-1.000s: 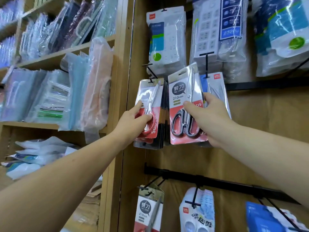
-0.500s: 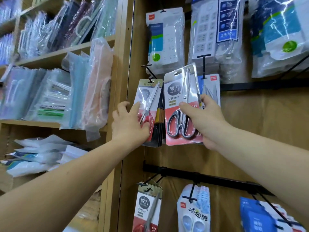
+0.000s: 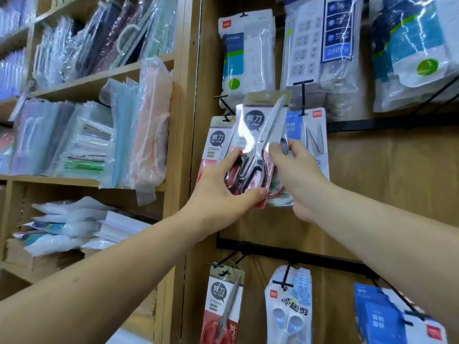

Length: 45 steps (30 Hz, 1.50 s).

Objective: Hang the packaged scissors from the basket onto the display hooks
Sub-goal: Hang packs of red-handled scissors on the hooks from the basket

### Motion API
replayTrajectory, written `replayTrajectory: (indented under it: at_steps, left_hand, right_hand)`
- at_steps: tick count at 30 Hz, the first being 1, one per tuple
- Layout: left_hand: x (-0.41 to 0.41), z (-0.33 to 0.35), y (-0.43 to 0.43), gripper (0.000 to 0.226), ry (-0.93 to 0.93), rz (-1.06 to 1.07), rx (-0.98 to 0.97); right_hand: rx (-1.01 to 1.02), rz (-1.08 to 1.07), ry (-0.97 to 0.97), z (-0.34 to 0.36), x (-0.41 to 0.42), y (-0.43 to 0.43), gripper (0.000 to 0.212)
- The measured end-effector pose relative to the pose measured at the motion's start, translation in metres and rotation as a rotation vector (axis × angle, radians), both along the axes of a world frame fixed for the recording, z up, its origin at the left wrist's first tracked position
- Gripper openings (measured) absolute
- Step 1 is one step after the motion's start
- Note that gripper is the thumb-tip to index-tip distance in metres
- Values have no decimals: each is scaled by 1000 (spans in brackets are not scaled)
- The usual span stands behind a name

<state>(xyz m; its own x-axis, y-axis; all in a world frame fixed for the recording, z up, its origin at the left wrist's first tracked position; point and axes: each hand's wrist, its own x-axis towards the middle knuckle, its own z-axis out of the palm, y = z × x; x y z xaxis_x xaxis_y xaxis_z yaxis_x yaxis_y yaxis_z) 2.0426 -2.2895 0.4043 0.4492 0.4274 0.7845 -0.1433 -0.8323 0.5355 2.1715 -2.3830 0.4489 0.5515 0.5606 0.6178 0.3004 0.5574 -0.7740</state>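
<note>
I view the wooden panel [image 3: 372, 182] across the right half, with the shelf [image 3: 99, 83] at its 9 o'clock. Power strips [image 3: 248, 50] hang at 12 o'clock. The scissors pack [image 3: 258, 120] stands upright at centre, in front of the panel, overlapping a hung pack [image 3: 216, 142] at its 9 o'clock. My left hand [image 3: 223, 194] grips its lower end, thumb across the bottom edge. My right hand [image 3: 298, 175] pinches its 3 o'clock edge. A hook [image 3: 224, 105] sits near its 10 o'clock corner.

Shop, pkgd goods [image 3: 248, 58] on hooks [image 3: 303, 95], shelves [image 3: 104, 78]
</note>
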Motion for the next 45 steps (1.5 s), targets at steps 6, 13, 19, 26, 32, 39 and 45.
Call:
replayTrajectory:
  at_steps: [6,13,19,26,32,39,45]
  left_hand:
    - [2,10,29,108,-80,28,-137]
    - [5,14,71,118,-79,145,-272]
    - [9,18,84,125,19,147,-245]
    - [6,13,85,130,104,247,-202]
    - [3,1,81,109,234,508,-72]
    - [-7,-21,46,73,32,551,72]
    - [10,-21,-38,34,114,-91,-153]
  right_hand:
    - [-18,-56,47,-6,6,-6,18]
    - [-33,-60,83,-8,12,-9,20]
    - [-57,-68,-15,-11,14,-7,15]
    - [-47,-82,-47,-13,15,2,13]
    - [-62,-24,-1,-17,19,-3,20]
    - [-81,-29,31,-20,20,-17,14]
    - [-37,-21,120,-29,14,-25,16]
